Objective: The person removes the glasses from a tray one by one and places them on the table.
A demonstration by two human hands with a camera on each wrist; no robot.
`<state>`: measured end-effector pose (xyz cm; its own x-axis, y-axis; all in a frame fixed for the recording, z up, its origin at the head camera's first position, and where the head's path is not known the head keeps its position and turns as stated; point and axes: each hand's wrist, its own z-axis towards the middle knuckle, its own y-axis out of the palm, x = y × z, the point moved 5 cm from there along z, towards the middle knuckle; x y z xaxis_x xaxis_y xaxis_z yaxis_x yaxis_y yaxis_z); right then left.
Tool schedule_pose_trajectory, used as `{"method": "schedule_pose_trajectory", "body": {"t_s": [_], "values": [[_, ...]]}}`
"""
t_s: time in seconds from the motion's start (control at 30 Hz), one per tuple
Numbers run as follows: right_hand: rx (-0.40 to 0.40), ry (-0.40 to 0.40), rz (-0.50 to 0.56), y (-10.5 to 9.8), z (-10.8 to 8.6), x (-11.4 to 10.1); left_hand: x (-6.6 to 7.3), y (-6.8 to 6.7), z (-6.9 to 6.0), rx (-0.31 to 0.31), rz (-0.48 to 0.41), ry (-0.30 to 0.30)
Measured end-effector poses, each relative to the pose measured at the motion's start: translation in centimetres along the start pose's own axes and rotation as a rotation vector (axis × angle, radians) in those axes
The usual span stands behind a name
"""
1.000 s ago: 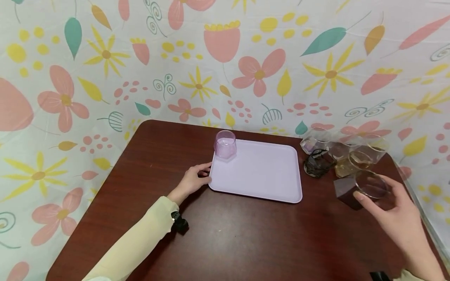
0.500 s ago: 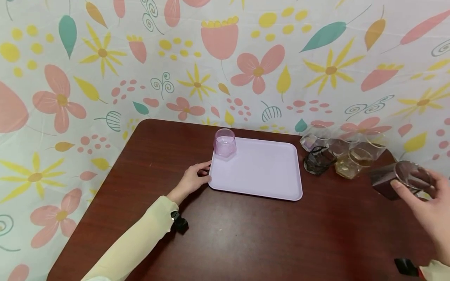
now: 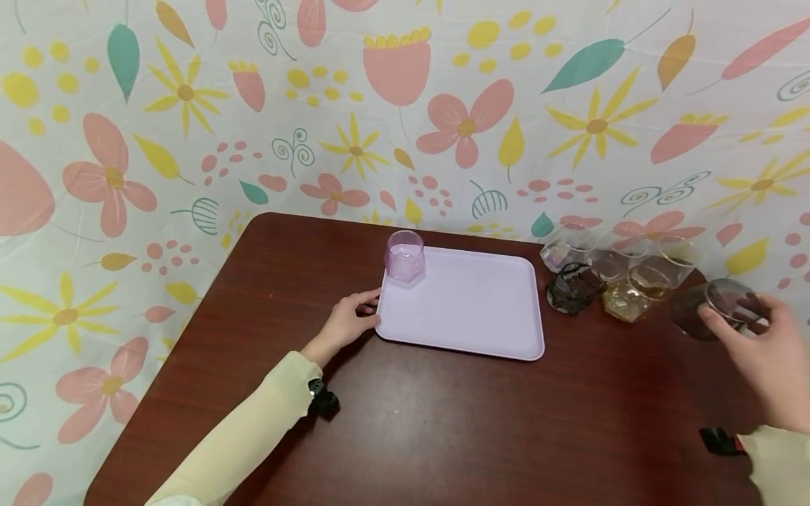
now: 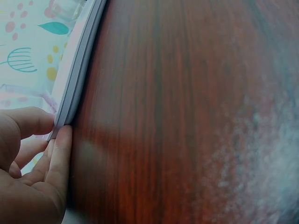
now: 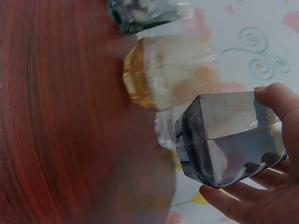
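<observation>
At the right side of the table, my right hand [image 3: 767,355] holds a smoky grey faceted glass [image 5: 229,140] between thumb and fingers near its rim. This glass is tilted and its base is off the table in the right wrist view. My left hand [image 3: 344,325] pinches the left edge of a pale lilac tray [image 3: 465,309], thumb and fingers at the rim in the left wrist view. A pink glass [image 3: 406,261] stands upright in the tray's back left corner.
Right of the tray stand a dark glass [image 3: 572,289] and an amber glass [image 3: 628,299]. Behind them are several clear glasses [image 3: 569,247] by the patterned cloth [image 3: 285,105]. The brown table [image 3: 405,436] extends in front.
My right hand has carried the smoky grey glass to the right, past the amber glass, and lately slightly up. The left hand, tray and pink glass stay put.
</observation>
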<state>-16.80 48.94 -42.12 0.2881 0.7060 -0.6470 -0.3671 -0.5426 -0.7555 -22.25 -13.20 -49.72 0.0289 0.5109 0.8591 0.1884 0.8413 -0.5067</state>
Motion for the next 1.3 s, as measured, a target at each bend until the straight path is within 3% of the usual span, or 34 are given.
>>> {"method": "schedule_pose_trajectory", "body": {"t_s": [0.17, 0.27, 0.53, 0.9, 1.07, 1.3], "values": [[-0.058, -0.009, -0.018, 1.5, 1.7, 1.1, 0.0, 0.0, 0.0, 0.005, 0.000, 0.006], [-0.054, -0.034, -0.015, 2.1, 2.2, 1.4, 0.0, 0.0, 0.0, 0.006, -0.004, 0.009], [-0.055, -0.052, 0.021, 2.9, 3.0, 1.6, -0.1, 0.0, 0.0, 0.003, -0.010, 0.016], [-0.114, -0.054, 0.042, 3.3, 3.8, 2.2, -0.1, -0.1, 0.0, 0.006, -0.003, 0.014], [-0.149, -0.091, 0.076, 3.2, 3.8, 2.3, 0.0, -0.1, 0.0, 0.013, -0.003, 0.016], [-0.112, -0.005, 0.092, 2.8, 2.3, 1.2, 0.0, -0.1, -0.1, -0.002, 0.000, 0.006]]}}
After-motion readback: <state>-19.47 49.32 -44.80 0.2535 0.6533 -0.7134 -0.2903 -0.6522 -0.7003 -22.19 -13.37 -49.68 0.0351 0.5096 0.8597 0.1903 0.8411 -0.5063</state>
